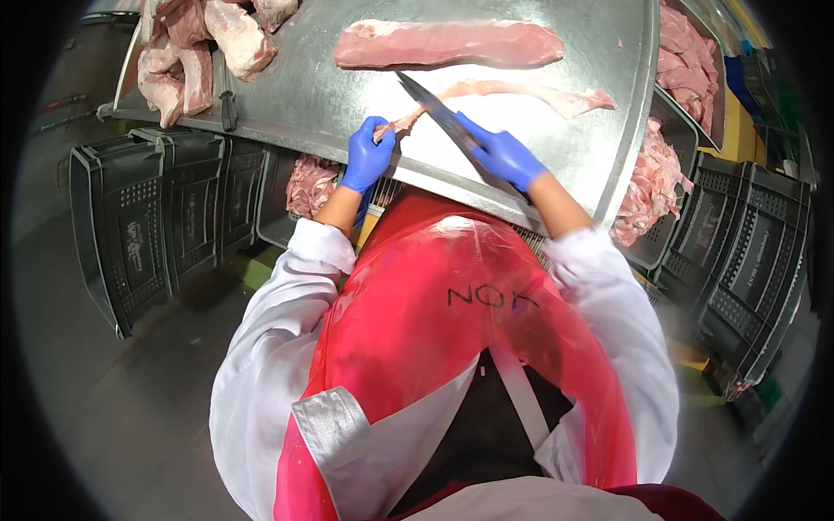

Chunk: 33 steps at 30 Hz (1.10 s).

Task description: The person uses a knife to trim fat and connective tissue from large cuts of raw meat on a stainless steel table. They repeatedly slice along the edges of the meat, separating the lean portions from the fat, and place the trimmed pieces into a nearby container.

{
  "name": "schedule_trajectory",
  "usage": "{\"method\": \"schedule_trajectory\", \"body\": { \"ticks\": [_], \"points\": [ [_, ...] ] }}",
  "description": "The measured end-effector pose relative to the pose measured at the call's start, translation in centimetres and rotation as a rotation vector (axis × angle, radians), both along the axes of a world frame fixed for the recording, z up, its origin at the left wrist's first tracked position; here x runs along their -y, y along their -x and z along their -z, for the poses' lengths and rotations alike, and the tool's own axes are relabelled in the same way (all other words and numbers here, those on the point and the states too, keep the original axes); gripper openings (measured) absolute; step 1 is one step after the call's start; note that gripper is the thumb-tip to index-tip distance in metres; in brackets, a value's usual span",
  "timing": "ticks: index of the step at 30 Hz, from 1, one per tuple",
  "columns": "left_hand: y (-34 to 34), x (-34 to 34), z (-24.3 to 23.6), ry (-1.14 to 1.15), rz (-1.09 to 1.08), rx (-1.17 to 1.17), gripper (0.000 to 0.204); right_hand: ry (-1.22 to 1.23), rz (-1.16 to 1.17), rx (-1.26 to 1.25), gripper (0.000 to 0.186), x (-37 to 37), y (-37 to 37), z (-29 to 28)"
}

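Blue gloves cover both my hands. My left hand (369,154), near the front edge of the steel table, is closed on the left end of a long, thin meat strip (504,88). The rest of that strip curves away to the right across the metal. In my right hand (508,154) is a knife (430,106), its blade slanting up and left across the strip. The knife's tip lies just short of a long, pink boneless loin (447,45), which rests farther back on the table. My right fingers partly hide the handle.
Large meat pieces (234,39) are heaped at the table's far left, beside a dark-handled tool (228,111). Meat trimmings (651,182) fill a crate by the right edge, with more meat (686,65) behind. Black crates stand left (126,226) and right (751,252). Other trimmings (308,185) sit below the front edge.
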State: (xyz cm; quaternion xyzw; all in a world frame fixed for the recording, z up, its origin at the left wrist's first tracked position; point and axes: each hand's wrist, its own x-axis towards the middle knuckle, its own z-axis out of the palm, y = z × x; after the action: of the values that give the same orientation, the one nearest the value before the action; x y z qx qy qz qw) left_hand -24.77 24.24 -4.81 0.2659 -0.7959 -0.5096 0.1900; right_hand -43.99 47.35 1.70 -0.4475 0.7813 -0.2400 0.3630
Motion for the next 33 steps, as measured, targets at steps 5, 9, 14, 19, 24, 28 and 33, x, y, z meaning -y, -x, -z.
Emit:
{"method": "schedule_trajectory", "body": {
  "ticks": [5, 9, 14, 19, 24, 28, 33],
  "points": [
    [0.9, 0.8, 0.0, 0.224, -0.137, -0.055, 0.014, -0.105, -0.163, -0.123, 0.078, 2.4, 0.1, 2.4],
    [-0.4, 2.7, 0.2, -0.102, -0.361, -0.189, 0.012, -0.214, -0.24, -0.109, 0.079, -5.0, -1.5, 0.4],
    [-8.5, 9.3, -2.1, -0.131, -0.477, -0.206, 0.011, 0.124, 0.176, 0.225, 0.059, -12.9, -0.1, 1.7],
    [-20.4, 15.7, 0.0, 0.316, -0.401, 0.651, 0.04, 0.56, 1.021, 0.542, 0.078, -12.6, 7.9, 3.8],
    [-10.3, 13.9, -3.5, 0.807, -0.119, 0.655, 0.074, 0.893, 1.124, 0.53, 0.08, -2.2, 16.9, 5.1],
    [6.0, 6.0, -5.3, 0.5, 0.11, 0.314, 0.058, 1.072, 1.121, 0.779, 0.077, 0.5, 17.8, 6.1],
    [16.6, -4.8, -2.4, 0.684, 0.498, 0.115, 0.053, 0.936, 1.087, 0.85, 0.079, -0.2, 17.5, 8.0]
  ]
}}
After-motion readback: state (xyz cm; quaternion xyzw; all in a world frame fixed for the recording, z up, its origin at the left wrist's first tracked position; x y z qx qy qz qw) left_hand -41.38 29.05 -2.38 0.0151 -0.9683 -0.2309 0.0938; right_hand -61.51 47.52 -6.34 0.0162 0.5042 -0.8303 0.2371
